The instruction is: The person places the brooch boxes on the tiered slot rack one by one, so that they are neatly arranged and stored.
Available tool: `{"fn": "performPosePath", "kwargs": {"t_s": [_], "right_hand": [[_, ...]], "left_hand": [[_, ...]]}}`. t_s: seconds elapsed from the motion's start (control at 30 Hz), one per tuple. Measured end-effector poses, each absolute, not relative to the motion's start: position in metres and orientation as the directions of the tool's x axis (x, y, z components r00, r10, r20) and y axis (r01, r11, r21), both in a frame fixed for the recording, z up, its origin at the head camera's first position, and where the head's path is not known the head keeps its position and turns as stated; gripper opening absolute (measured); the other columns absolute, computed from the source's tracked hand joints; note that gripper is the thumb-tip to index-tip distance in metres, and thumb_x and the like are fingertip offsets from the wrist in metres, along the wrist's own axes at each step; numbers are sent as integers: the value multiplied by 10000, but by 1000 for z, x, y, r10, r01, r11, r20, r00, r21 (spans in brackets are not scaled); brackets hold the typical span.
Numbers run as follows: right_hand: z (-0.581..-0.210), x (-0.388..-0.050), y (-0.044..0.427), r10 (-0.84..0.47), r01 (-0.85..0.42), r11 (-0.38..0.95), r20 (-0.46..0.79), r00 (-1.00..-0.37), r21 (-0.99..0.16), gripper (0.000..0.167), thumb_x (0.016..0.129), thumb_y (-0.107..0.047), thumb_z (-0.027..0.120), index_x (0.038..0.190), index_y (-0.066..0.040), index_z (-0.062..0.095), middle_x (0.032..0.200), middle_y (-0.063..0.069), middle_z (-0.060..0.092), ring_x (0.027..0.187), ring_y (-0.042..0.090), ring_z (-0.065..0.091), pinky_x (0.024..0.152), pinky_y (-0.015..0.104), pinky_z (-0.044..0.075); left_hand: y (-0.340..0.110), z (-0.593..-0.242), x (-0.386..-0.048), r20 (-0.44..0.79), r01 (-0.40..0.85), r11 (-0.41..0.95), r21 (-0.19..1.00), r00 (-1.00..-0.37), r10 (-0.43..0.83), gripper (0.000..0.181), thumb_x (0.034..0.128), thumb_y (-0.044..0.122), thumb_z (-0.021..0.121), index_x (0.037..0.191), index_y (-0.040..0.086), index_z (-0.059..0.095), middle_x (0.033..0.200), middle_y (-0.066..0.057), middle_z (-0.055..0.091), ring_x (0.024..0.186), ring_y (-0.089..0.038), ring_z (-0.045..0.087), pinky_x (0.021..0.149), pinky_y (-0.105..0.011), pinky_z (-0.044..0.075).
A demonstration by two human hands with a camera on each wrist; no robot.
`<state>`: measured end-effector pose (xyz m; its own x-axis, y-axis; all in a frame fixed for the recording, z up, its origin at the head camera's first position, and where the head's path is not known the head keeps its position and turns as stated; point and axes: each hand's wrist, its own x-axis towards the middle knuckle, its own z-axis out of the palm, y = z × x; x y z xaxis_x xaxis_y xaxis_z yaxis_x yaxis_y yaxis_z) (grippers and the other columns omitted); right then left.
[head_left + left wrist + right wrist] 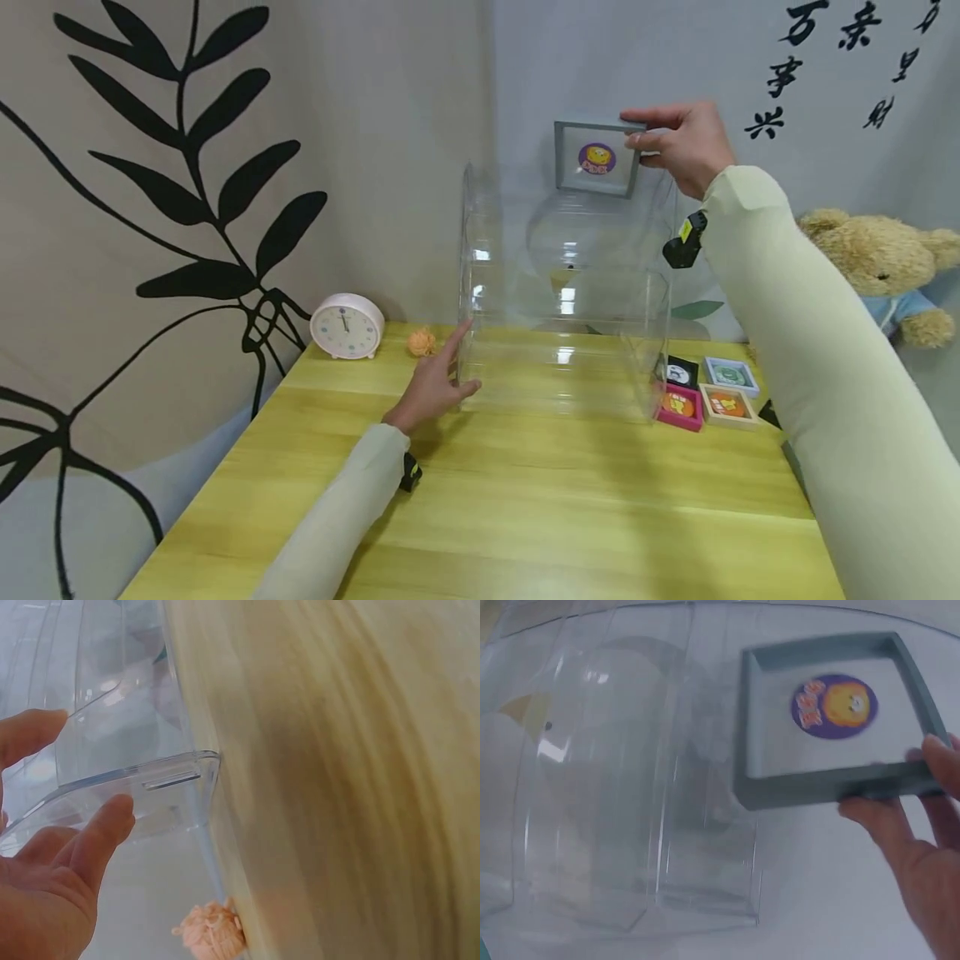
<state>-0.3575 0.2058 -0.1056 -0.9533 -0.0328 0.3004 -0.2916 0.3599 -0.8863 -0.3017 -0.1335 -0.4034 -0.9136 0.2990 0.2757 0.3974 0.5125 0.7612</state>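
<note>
A clear plastic tiered display rack (555, 333) stands on the wooden table against the wall. My right hand (678, 146) pinches a grey square frame (566, 158) by its right edge, just above the rack's top tier. Its face is see-through, with a round purple and yellow picture in the middle. In the right wrist view the grey frame (780, 791) appears tilted, with the thumb on one side of its rim and fingers on the other. Beside the rack's lower left side is my left hand (431, 387), fingers extended along the clear side panel (112, 776).
Several small framed pictures, among them a pink frame (681, 408) and a cream frame (727, 407), lie right of the rack. A white clock (347, 326) and an orange yarn ball (422, 342) stand at the left. A teddy bear (877, 258) sits at the right.
</note>
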Motion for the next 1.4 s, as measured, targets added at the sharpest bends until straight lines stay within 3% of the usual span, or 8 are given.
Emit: {"fn": "performPosePath", "kwargs": {"t_s": [0.27,0.37,0.5,0.7,0.8,0.9,1.03,1.4], "right_hand": [[-124,-374,185,-19,-278,424,298,-954,-862,383,968,-112,642,1342,-192,651,1542,25,510,1191,87,615,1118,309,514],[-129,-378,182,-48,-290,421,298,-953,-860,370,974,-85,629,1333,-166,663,1535,45,516,1135,96,624,800,161,554],[-131,-384,175,-71,-287,472,289,-955,-834,351,986,-75,609,1317,-170,679,1549,45,499,1139,93,616,487,185,315],[-139,-394,160,45,-242,480,299,-953,-843,350,974,-42,610,1259,-210,721,1461,20,587,1141,106,621,860,170,519],[-144,-398,156,78,-203,514,281,-957,-834,370,986,-75,603,1280,-274,704,1509,-7,541,989,92,563,706,193,479],[-143,-399,153,20,-189,561,241,-970,-806,440,1016,-154,574,1417,-334,576,1652,-41,323,1224,127,522,816,210,499],[-135,-397,149,-112,-218,626,190,-975,-748,606,1040,-225,523,1590,-309,284,1707,2,147,1551,233,232,1223,383,398],[-130,-393,128,-291,-283,611,123,-949,-740,753,1074,-287,428,1614,-256,-95,1670,152,229,1470,320,410,1258,418,361]], "left_hand": [[-131,-414,-297,270,391,505,769,-916,298,1019,874,113,769,1598,435,130,1637,-197,282,1379,-482,462,989,-489,576],[-130,-414,-298,263,387,512,767,-917,299,1027,876,128,771,1588,471,115,1640,-193,279,1381,-485,462,991,-488,576],[-132,-413,-298,251,372,536,758,-924,288,1040,873,140,778,1582,491,102,1633,-188,295,1369,-462,490,987,-471,583],[-138,-409,-298,273,389,544,744,-919,284,1023,871,117,775,1605,414,127,1627,-199,306,1351,-485,497,977,-497,582],[-140,-409,-298,269,389,544,743,-919,289,1015,877,115,768,1605,412,126,1631,-197,299,1356,-494,487,983,-510,576],[-138,-409,-299,273,394,542,742,-916,293,1016,879,122,767,1596,444,122,1630,-201,300,1352,-495,490,986,-509,576],[-131,-409,-299,274,395,523,755,-915,296,1017,879,137,771,1581,486,123,1624,-208,310,1349,-477,501,991,-492,579],[-133,-406,-301,267,380,538,752,-922,280,1034,879,141,773,1539,576,105,1636,-179,301,1376,-465,484,1015,-483,569]]}}
